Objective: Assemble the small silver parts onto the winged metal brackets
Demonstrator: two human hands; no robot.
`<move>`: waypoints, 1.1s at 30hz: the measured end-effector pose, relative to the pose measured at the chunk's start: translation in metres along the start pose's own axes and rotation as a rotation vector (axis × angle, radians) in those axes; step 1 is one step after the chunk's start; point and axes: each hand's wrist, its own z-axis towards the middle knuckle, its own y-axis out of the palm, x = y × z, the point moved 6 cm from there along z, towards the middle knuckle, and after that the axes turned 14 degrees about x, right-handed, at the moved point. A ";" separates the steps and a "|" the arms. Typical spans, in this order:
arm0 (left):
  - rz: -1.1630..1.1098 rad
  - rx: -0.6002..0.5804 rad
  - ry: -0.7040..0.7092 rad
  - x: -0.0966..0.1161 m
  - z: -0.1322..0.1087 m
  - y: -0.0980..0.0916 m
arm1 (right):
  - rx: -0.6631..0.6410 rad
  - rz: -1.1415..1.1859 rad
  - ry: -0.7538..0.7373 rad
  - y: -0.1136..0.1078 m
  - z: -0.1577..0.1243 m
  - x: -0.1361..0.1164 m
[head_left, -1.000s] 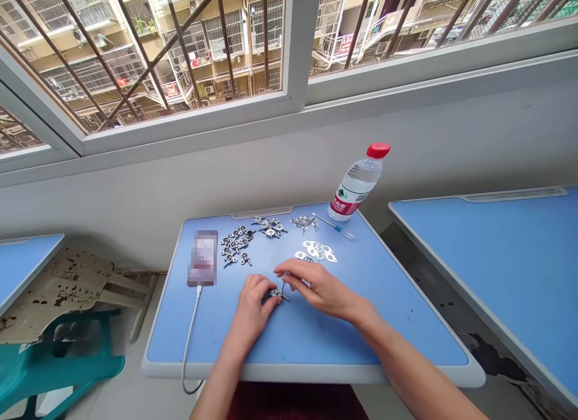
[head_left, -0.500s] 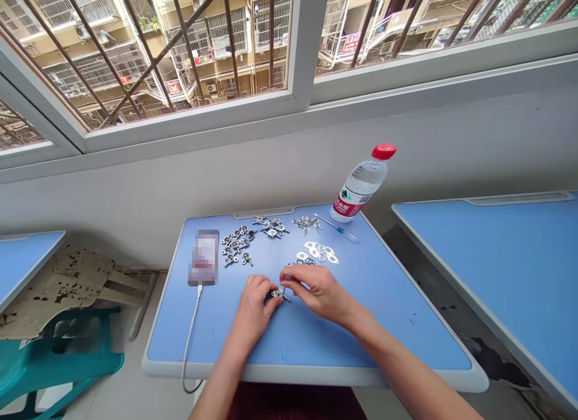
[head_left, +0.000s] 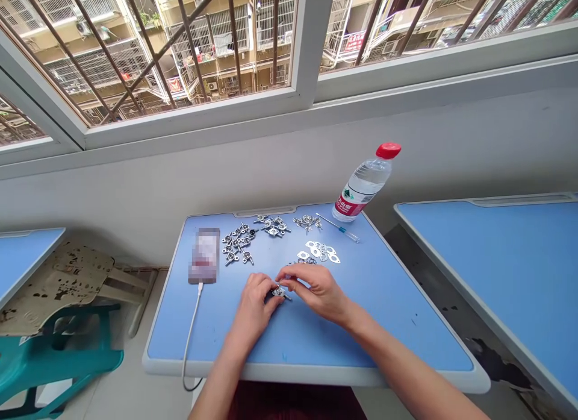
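Between thumb and fingers, my left hand [head_left: 258,299] holds a small metal part [head_left: 280,292] low over the blue desk. My right hand [head_left: 313,289] is pinched just above that part; what its fingertips hold is too small to make out. Beyond my hands lie flat silver plates [head_left: 322,251] with holes, and dark rings [head_left: 309,261] partly hidden by my right hand. Metal parts with dark round centres [head_left: 238,244] form a cluster at the left. Two more groups of metal parts, one in the middle [head_left: 273,225] and a smaller one [head_left: 307,222], lie near the back edge.
A water bottle [head_left: 362,190] with a red cap stands at the back right, beside a pen [head_left: 338,228]. At the left lies a phone [head_left: 204,256] with a white cable [head_left: 193,323]. Other desks [head_left: 497,257] flank this one; a teal stool [head_left: 58,354] is lower left.
The fingertips of my right hand have shifted slightly to the left over the metal part. My left hand keeps its hold, and the view has moved a little.
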 end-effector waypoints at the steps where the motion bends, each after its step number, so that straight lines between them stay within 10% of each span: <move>1: 0.000 -0.001 -0.001 0.000 0.000 0.000 | -0.010 -0.002 -0.012 0.002 0.000 0.000; 33: 0.004 0.002 0.004 -0.002 -0.001 0.001 | 0.026 -0.115 0.091 0.002 0.001 0.007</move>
